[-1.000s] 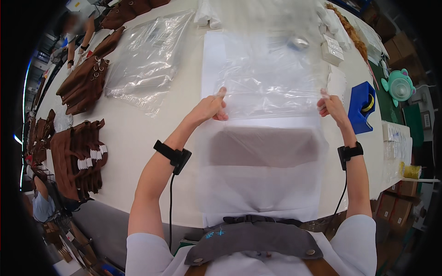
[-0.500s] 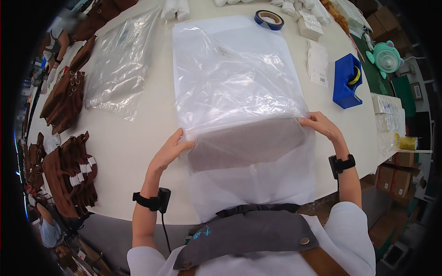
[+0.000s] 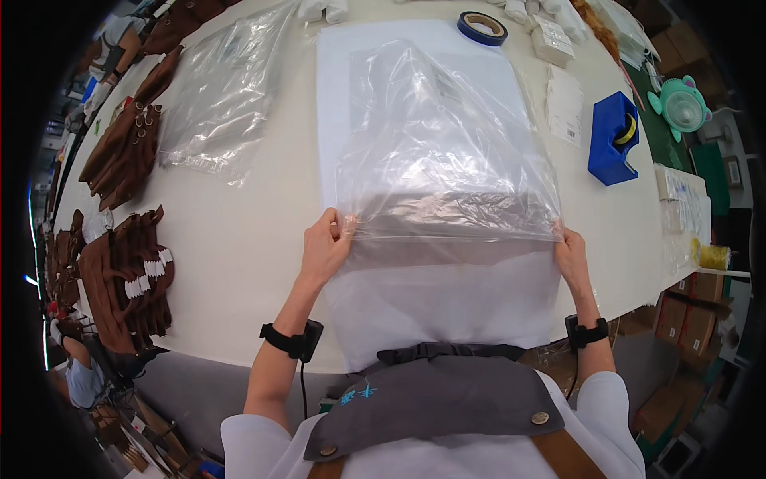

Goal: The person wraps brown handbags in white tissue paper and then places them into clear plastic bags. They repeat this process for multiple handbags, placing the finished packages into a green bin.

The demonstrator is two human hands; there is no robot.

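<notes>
My left hand point(image 3: 325, 249) pinches the near left corner of a clear plastic bag point(image 3: 439, 152), and my right hand point(image 3: 571, 257) grips its near right corner. The bag's edge is stretched between them. Below it, and partly inside its mouth, lies a thin whitish see-through cover point(image 3: 447, 299) that reaches down to my apron. A brownish-grey flat shape shows through this cover near the bag's mouth; what it is, I cannot tell. Under the plastic bag, white sheets point(image 3: 331, 104) are spread on the table.
A blue tape roll point(image 3: 482, 29) rests on the sheets' far edge. To the right stand a blue tape dispenser point(image 3: 613, 140), white labels point(image 3: 563, 104) and a green fan point(image 3: 683, 108). Leftward lie more plastic bags point(image 3: 227, 96) and brown leather-like pieces point(image 3: 128, 279). Another person point(image 3: 120, 48) works at far left.
Both hands have taken hold of the clear bag's near edge and pulled it nearer, over the upper part of the whitish cover. The brownish shape is now partly beneath the clear plastic.
</notes>
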